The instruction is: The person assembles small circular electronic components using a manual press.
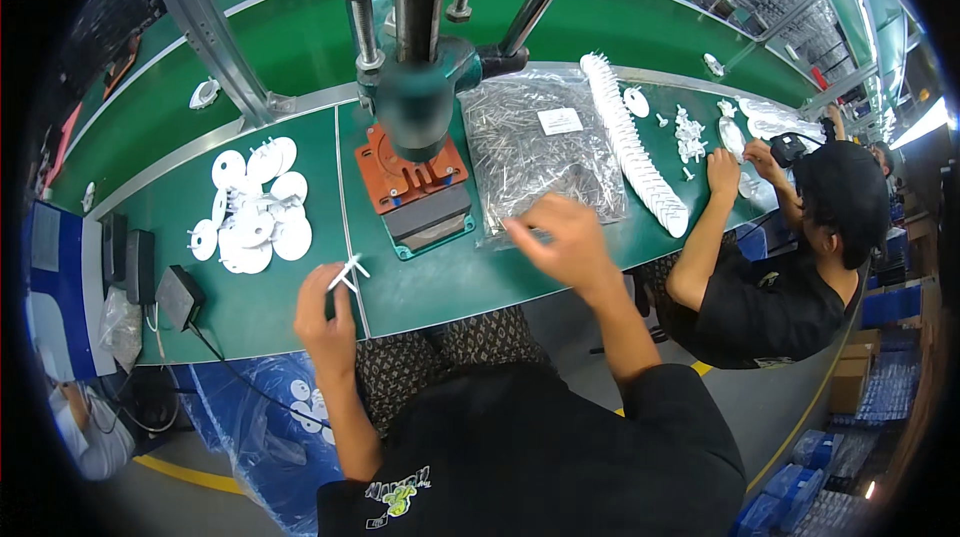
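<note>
My left hand (325, 322) is closed at the front of the green bench, pinching a small white branched plastic piece (348, 274) whose prongs stick out past the fingertips. To the right, my right hand (565, 242) is over the near edge of a clear bag of thin metal pins (535, 142). Its fingers are curled and slightly blurred, and whatever they hold is hidden. Between the hands stands a green hand press (410, 107) with an orange fixture (400, 172) under its ram. A grey block (428, 215) sits in front of that fixture.
White discs with stems (250, 222) are heaped at left. A long row of overlapping white parts (635, 152) runs along the bag's right side. A co-worker (790, 257) handles white parts farther right. Black power adapters (180, 297) and cables lie at the left end.
</note>
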`<state>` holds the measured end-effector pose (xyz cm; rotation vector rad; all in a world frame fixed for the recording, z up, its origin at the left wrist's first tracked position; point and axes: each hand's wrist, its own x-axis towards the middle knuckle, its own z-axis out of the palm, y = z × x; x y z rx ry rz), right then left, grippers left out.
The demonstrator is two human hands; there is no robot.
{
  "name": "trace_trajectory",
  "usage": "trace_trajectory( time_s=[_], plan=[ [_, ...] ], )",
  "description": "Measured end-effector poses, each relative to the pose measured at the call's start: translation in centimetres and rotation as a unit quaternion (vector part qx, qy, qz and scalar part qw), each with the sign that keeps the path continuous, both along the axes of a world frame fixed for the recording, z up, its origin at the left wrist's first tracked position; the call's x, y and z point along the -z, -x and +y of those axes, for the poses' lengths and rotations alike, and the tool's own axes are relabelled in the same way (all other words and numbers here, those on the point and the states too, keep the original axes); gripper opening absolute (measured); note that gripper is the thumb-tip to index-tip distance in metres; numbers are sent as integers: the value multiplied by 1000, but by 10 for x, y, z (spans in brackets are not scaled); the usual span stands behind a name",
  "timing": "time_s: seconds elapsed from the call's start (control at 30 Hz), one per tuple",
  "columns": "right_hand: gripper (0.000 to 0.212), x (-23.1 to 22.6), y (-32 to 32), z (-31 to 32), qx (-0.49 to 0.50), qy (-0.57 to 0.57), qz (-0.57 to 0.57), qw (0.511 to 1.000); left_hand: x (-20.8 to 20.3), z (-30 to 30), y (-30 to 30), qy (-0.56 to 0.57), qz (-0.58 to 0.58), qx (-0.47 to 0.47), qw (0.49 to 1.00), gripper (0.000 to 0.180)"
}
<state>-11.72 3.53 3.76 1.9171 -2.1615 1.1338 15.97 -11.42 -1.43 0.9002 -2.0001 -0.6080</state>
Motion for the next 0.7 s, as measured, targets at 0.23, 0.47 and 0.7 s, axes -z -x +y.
trace_trajectory(
  time_s=[0.23, 0.47, 0.7],
  plan=[
    [12, 43, -19, -4, 132, 2, 97, 987, -13, 14, 13, 23, -112, 145, 983, 32],
    [15, 44, -32, -21, 186, 8, 69, 980, -16, 18, 13, 2, -132, 162, 978, 42],
    [8, 43, -38, -27, 241, -69, 81, 965, -2, 28, 26, 11, -90, 96, 991, 33]
  ],
)
